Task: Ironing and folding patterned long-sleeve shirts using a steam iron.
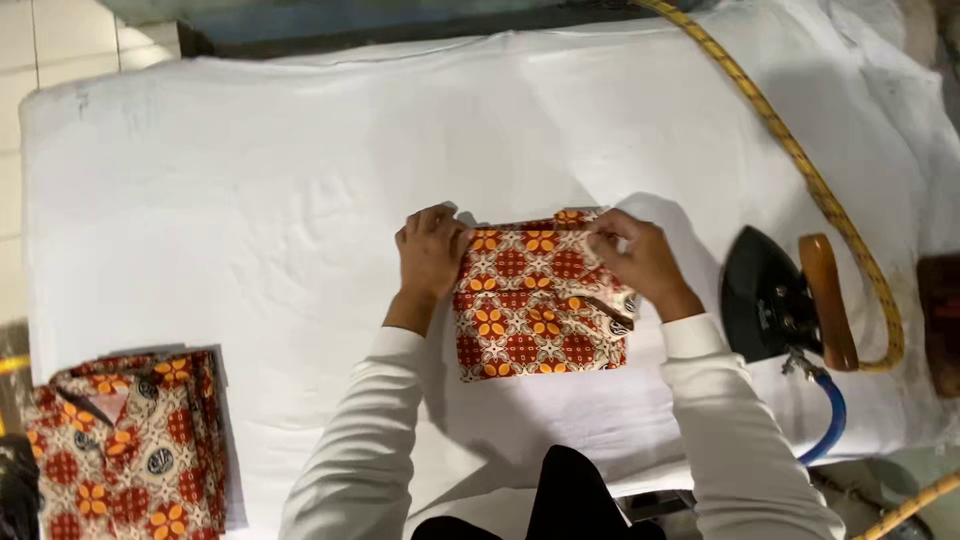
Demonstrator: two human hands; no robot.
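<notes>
Fold | left hand (430,252) flat at shirt's (540,300) 9 o'clock edge | right hand (640,262) pinching 1 o'clock corner | square the edges, keep clear of iron (775,295) at 3 o'clock

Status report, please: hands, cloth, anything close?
Left hand flat on the folded cloth's left top corner. Right hand pinching its top right edge. Iron lies to the right, apart. Folded stack at near left.
</notes>
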